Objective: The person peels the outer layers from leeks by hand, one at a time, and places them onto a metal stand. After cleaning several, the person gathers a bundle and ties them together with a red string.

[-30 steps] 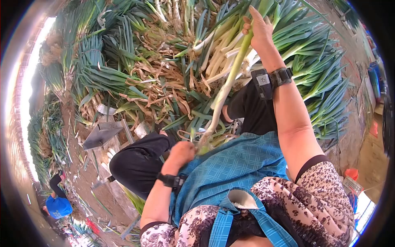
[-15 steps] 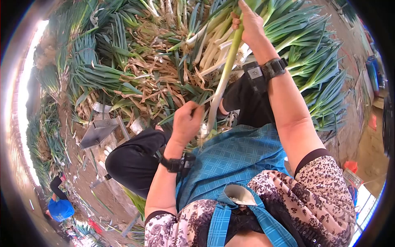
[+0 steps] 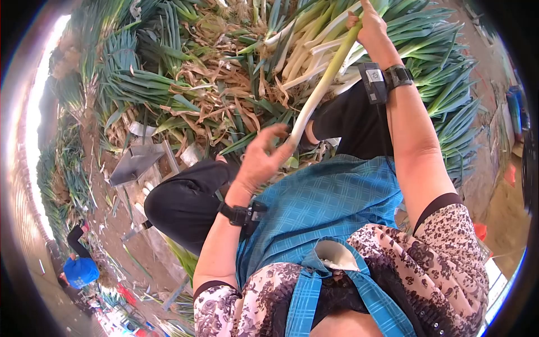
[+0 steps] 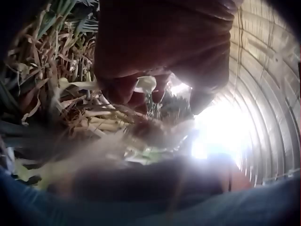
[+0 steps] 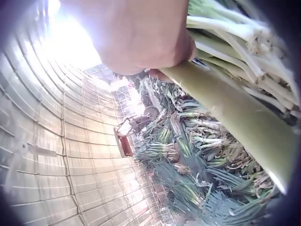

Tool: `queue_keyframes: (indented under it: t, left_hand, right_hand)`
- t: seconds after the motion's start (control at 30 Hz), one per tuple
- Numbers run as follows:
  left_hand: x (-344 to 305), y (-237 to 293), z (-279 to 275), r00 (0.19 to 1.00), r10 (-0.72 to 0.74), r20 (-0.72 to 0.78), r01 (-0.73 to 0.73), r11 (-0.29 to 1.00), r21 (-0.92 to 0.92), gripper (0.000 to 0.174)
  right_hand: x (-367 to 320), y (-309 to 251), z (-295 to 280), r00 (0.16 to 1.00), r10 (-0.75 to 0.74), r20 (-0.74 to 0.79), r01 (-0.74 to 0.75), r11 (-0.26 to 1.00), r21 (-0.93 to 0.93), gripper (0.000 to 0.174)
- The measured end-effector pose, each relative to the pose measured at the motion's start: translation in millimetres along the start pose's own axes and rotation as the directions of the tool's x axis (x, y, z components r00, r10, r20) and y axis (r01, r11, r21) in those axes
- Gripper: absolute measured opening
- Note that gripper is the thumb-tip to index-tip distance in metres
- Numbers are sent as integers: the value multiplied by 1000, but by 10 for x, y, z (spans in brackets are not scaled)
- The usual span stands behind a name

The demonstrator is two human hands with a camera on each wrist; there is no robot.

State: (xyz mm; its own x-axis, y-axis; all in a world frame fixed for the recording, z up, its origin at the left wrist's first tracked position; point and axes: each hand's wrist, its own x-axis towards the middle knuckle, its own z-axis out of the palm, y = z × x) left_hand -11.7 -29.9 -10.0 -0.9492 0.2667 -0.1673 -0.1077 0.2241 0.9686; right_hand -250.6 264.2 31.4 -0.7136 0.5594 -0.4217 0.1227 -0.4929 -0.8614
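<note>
A long green onion (image 3: 320,92) slants from upper right down to the middle in the head view, its white end lowest. My right hand (image 3: 373,33) grips its green upper part, index finger stretched along it; in the right wrist view the thick stalk (image 5: 230,110) runs out below this hand. At the white end is my left hand (image 3: 261,160), thumb and fingers spread apart, thumb right beside the stalk. In the left wrist view a pale piece (image 4: 146,84) shows by the left fingers, and the area below is blurred. A pile of white-stemmed green onions (image 3: 303,62) lies beyond.
Dry brown peelings (image 3: 219,84) cover the ground in front. A metal tray-like piece (image 3: 135,164) stands beside the left knee (image 3: 177,210). More onion bundles (image 3: 120,73) lie at upper left. Another person in blue (image 3: 81,271) is at far lower left.
My left hand rises from the lap to the onion's white end, and its curled fingers spread. White stalk now shows near the lower end. The right hand keeps its grip.
</note>
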Motion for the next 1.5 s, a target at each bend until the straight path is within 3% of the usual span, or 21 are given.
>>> queue_keyframes:
  t: [0.17,0.23,0.27,0.33,0.37,0.43,0.5,0.53,0.63,0.77,0.83,0.87,0.9,0.93,0.97,1.03,1.13,1.2,1.3,1.33,1.5]
  left_hand:
    - [-161,26,72,971,-157,179,143,986,87,25]
    - [-235,156,10,890,-258,376,447,656,-608,38]
    - [-262,265,52,881,-312,355,472,607,-639,44]
    - [-314,252,116,874,-262,408,485,500,-718,45]
    - [-324,280,138,867,-200,457,498,381,-779,46]
    - [-401,408,143,862,-241,445,506,436,-744,46]
    - [-512,520,103,815,-420,401,534,274,-800,43]
    - [-609,368,31,866,-233,442,499,370,-784,42]
    - [-800,415,-44,837,-469,282,501,449,-740,36]
    - [-781,35,-329,752,-659,30,565,620,-545,33]
    - [-860,-104,-437,734,-668,-124,540,685,-489,27]
    - [-858,-153,-549,747,-639,-185,620,769,-153,22]
    - [-837,-222,-557,747,-639,-184,621,769,-153,22]
    - [-745,-194,-535,921,-157,-358,314,841,440,21]
    - [-637,-110,-492,917,352,-190,12,451,893,24]
    - [-346,177,-342,936,230,-265,55,651,757,25]
    - [84,306,-13,868,482,-116,-186,534,825,27]
    - [248,60,237,933,314,-175,-195,851,487,26]
    - [313,-13,402,984,4,-178,42,966,254,23]
    - [320,-47,425,981,16,-195,32,971,238,22]
    - [314,-37,460,987,39,-157,13,947,321,18]
  right_hand:
    - [-108,-12,-14,999,-7,46,4,999,54,40]
    - [-211,9,-70,994,-4,111,-18,980,197,32]
    - [-159,66,-80,993,0,114,-23,980,196,32]
    - [31,214,-87,832,41,554,-219,940,260,26]
    - [96,235,-25,830,38,556,-218,940,262,26]
    - [119,280,119,975,78,208,-128,962,241,20]
    - [45,184,137,993,78,91,-91,985,146,27]
    - [339,225,105,999,13,34,-21,967,254,24]
    - [387,99,43,999,-28,-16,32,938,346,22]
    - [397,111,34,977,-79,-197,83,996,13,25]
    - [813,276,-48,878,-390,-278,305,902,-305,26]
    - [717,216,-51,855,-435,-282,312,866,-391,24]
    - [614,169,-39,855,-435,-282,311,866,-391,24]
    - [491,131,-5,876,-409,-255,342,900,-270,24]
    - [382,127,38,896,-384,-221,360,922,-144,24]
    - [156,122,114,914,-380,-143,373,925,-74,33]
    - [118,217,223,892,-447,-72,450,893,19,34]
    - [88,224,199,900,-436,15,435,899,49,25]
    - [99,240,204,885,-455,98,452,891,51,26]
    - [-568,-6,266,941,-323,100,315,945,84,44]
    - [-555,48,210,933,-299,201,302,953,12,55]
